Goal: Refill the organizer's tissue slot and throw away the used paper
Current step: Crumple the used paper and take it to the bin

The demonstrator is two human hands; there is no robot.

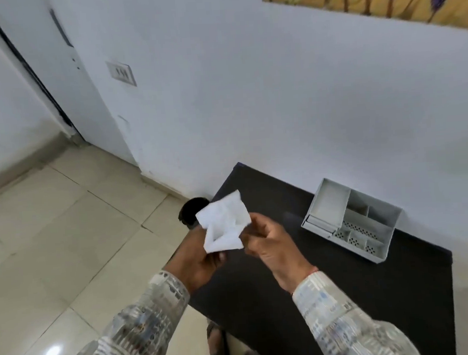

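Note:
A crumpled white paper (225, 223) is held over the left edge of the black table (331, 281). My left hand (197, 259) grips its lower part from below. My right hand (273, 244) pinches its right side. The grey organizer (352, 219) stands on the table near the wall, to the right of my hands. Its large compartment at the left looks empty, and its smaller perforated compartments face me.
A small dark round bin (192, 210) stands on the tiled floor beside the table's left corner, partly hidden by the paper. A white wall runs behind the table, with a switch plate (121, 73) and a door (62, 78) to the left.

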